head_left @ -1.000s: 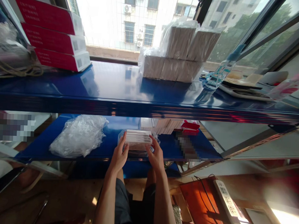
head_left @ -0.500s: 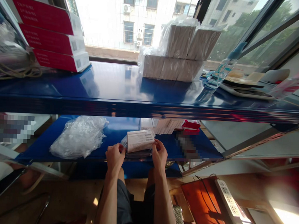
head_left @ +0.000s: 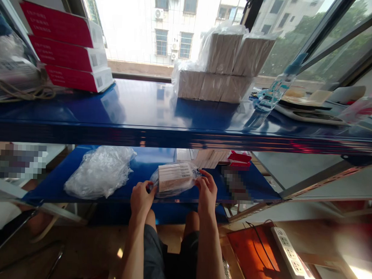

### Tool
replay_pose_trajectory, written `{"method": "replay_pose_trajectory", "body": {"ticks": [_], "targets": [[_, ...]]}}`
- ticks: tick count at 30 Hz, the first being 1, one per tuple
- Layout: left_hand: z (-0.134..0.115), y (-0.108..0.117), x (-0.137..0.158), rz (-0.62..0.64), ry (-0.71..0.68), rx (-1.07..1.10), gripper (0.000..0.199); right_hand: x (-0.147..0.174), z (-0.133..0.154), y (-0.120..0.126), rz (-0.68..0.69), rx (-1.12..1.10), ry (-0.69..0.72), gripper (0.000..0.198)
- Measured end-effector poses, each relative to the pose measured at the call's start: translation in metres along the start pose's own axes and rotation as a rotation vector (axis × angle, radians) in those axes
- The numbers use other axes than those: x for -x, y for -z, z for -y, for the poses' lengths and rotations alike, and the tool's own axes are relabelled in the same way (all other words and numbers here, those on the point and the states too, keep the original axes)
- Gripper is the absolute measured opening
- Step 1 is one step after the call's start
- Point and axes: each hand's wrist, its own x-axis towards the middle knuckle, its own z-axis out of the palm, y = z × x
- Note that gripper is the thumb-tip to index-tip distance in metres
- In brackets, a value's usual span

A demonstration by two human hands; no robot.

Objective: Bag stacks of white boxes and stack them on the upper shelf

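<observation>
A bundle of small white boxes (head_left: 174, 177) with fine print lies inside a clear plastic bag (head_left: 168, 194) near the front edge of the lower blue shelf. At the bag's left end, my left hand (head_left: 142, 197) pinches the film between thumb and fingers. My right hand (head_left: 207, 190) grips the bag's loose right end, a little away from the boxes. To the left sits a crumpled heap of clear plastic bags (head_left: 100, 172). Behind the bundle stands a row of white boxes (head_left: 208, 158), with red boxes (head_left: 239, 159) at its right end.
On the upper blue shelf (head_left: 138, 108) stand red-and-white cartons (head_left: 71, 52), plastic-wrapped box stacks (head_left: 216, 85) and a clear bottle with a blue top (head_left: 276, 92). A power strip (head_left: 288, 253) lies on a reddish-brown surface at lower right. Part of another person (head_left: 36, 223) shows at left.
My right hand has moved right, drawing the bag's end out past the boxes. The bag now surrounds the bundle more visibly. My left hand stays at the left end.
</observation>
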Motion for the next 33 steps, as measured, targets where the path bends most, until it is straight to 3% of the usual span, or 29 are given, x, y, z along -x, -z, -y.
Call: {"method": "replay_pose_trajectory", "body": {"ticks": [7, 13, 17, 21, 29, 33], "targets": [[-0.002, 0.006, -0.007, -0.264, -0.096, 0.182, 0.030, 0.006, 0.014, 0.000, 0.044, 0.031, 0.062, 0.036], [0.002, -0.004, -0.002, -0.123, -0.055, 0.112, 0.023, 0.012, 0.011, -0.004, 0.046, 0.327, 0.067, 0.067], [-0.004, -0.007, 0.005, -0.187, -0.076, 0.165, 0.022, 0.017, 0.009, -0.005, 0.055, 0.441, 0.037, 0.049], [-0.015, 0.004, 0.003, -0.248, -0.120, 0.276, 0.023, 0.019, 0.017, -0.006, 0.025, 0.333, 0.108, 0.042], [-0.022, 0.022, 0.000, -0.342, -0.072, 0.419, 0.031, 0.025, 0.027, -0.017, 0.249, 0.104, 0.045, 0.031], [-0.026, 0.034, -0.001, -0.302, -0.003, 0.581, 0.033, 0.030, 0.036, -0.023, 0.284, 0.034, 0.069, 0.028]]}}
